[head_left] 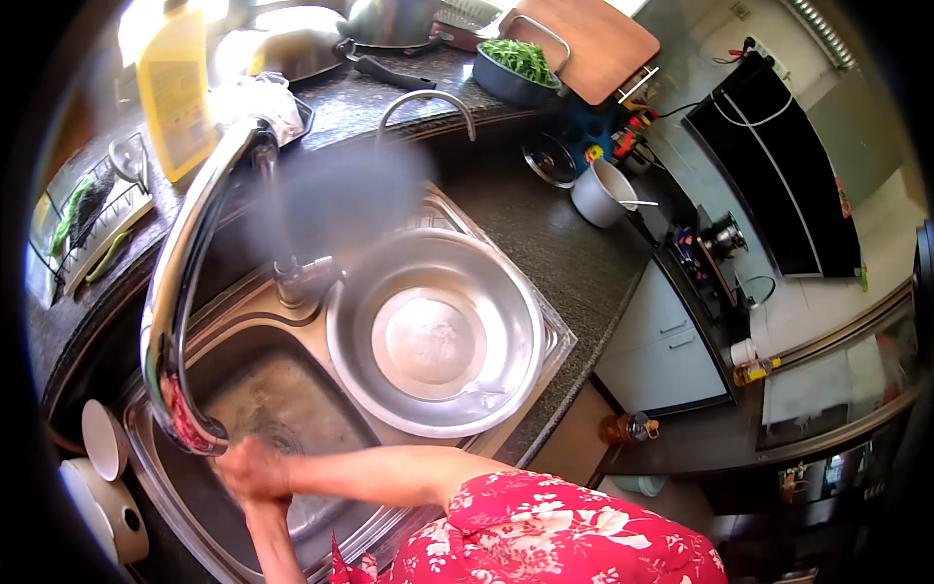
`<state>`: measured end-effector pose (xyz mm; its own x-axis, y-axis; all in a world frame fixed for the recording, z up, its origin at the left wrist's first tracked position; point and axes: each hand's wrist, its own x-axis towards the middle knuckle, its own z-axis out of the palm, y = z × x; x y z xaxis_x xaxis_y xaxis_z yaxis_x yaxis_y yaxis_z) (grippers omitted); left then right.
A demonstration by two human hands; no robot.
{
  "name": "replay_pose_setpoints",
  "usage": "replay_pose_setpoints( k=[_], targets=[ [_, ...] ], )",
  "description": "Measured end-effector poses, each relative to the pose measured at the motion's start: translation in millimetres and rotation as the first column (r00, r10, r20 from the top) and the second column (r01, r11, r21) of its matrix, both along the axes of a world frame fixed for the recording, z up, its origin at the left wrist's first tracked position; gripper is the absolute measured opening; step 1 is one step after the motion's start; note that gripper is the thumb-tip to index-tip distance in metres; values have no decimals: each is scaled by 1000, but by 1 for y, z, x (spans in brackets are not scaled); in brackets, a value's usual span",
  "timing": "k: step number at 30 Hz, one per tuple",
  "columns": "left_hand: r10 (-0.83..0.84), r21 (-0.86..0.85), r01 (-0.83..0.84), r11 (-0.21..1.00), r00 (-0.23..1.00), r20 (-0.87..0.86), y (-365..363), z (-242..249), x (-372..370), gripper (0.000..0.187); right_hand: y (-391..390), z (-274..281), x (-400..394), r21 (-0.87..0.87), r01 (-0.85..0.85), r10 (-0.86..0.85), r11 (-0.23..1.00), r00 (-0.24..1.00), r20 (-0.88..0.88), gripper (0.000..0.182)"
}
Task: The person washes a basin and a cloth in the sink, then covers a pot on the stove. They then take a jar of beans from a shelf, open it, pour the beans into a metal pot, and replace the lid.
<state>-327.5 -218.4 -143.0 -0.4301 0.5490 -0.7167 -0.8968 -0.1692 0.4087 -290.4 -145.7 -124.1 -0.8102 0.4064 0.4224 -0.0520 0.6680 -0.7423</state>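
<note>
Above the stainless-steel sink basin (258,389), the right hand (249,465) and the left hand (264,504) are pressed together, closed against each other with their fingers mostly hidden; whether anything is held between them cannot be told. The chrome gooseneck faucet (161,326) is arched toward them, its outlet set just beside the right hand's knuckles; contact cannot be made out. Well apart from both hands, beyond the right forearm, a wide stainless-steel bowl (530,316) is seated on the sink beside the basin. Past the left rim, two white vessels (103,496) are placed near each other. Farther out, along the dark speckled countertop (574,277), a yellow bottle (175,107) is stood behind the faucet, a dark pot (511,90) is heaped with green leafy vegetables (518,58), and a white saucepan (595,195) is set near the corner.
</note>
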Motion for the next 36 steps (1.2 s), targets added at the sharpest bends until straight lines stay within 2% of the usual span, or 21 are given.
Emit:
replay_pose_setpoints(
  k=[2, 4, 6, 8, 10, 11, 12, 13, 14, 16, 19, 20, 21, 23, 25, 26, 29, 30, 32, 34, 36],
  targets=[
    [10, -37, -2, 999, 978, 210, 7, 5, -1, 24, 28, -37, -13, 86, -22, 7, 996, 985, 173, 9],
    [-119, 232, 124, 965, 992, -36, 14, 0, -10, 22, 55, -63, -16, 162, -36, -17, 986, 950, 311, 10],
    [-68, 208, 122, 971, 966, -250, 6, -29, -28, 38, 81, -78, 3, 369, 20, -111, 929, 968, 226, 15],
    [-110, 98, 114, 989, 993, -48, -1, -26, -43, 55, 84, -89, 5, -25, 423, -331, 906, 744, 581, 53],
    [-319, -182, 280, 943, 917, -241, -18, -24, -44, 75, 88, -69, 30, 155, 216, -256, 964, 594, 762, 79],
    [-345, -197, 315, 928, 928, -142, -30, -47, -51, 83, 87, -107, 43, 262, 41, -225, 964, 650, 726, 74],
    [-345, -231, 314, 921, 932, -109, -30, -34, -43, 83, 80, -78, 43, 311, -166, -224, 936, 401, 888, 64],
    [-328, -292, 288, 912, 940, -95, -29, -33, -36, 84, 61, -182, 44, 598, -101, -485, 795, 484, 728, 52],
    [-328, -296, 299, 907, 943, -53, -31, -27, -31, 90, 54, -67, 43, 265, -84, -200, 961, 453, 869, 44],
    [-285, -289, 290, 913, 957, 58, -22, -26, -20, 96, 43, -84, 47, -236, 127, 31, 963, 822, 569, 38],
    [-286, -190, 298, 935, 954, 90, -17, -24, -19, 93, 32, -30, 28, -370, 44, 194, 928, 790, 582, 33],
    [-366, -134, 367, 920, 930, 37, -22, -32, -25, 85, 29, -37, 26, -494, -58, 314, 867, 835, 452, 27],
    [-405, -302, 376, 876, 914, -37, -24, -29, -28, 80, 21, -14, 27, -644, -104, 353, 758, 896, 271, 24],
    [-139, -187, 97, 977, 964, -228, -22, -15, -18, 47, 16, 32, 22, -460, -218, 375, 861, 882, 285, 21],
    [-171, -102, 154, 983, 969, -181, -23, -6, -31, 34, 15, 67, 18, -441, -204, 267, 874, 960, 86, 18],
    [-282, -15, 310, 951, 845, -454, -33, -19, -36, 25, 18, 86, 17, -549, -126, 227, 826, 966, 121, 17],
    [-289, -86, 329, 940, 641, -711, -39, -8, -17, 40, 21, 83, -1, -613, 15, 52, 790, 994, 92, 20],
    [-254, 155, 285, 946, 948, -191, -34, 30, -8, 46, 24, 80, -4, -571, 36, 48, 820, 990, 131, 24],
    [-172, 464, 271, 844, 954, -244, -37, 34, 0, 56, 26, 70, -4, -524, 14, 107, 851, 974, 199, 26],
    [135, 365, -74, 928, 980, -145, -22, 41, 6, 59, 4, 46, 6, -385, 15, 120, 923, 938, 325, 24],
    [-110, 597, 241, 765, 963, -247, -31, 27, -3, 50, -18, 42, 27, -161, -88, 156, 983, 860, 485, 21]
  ],
)
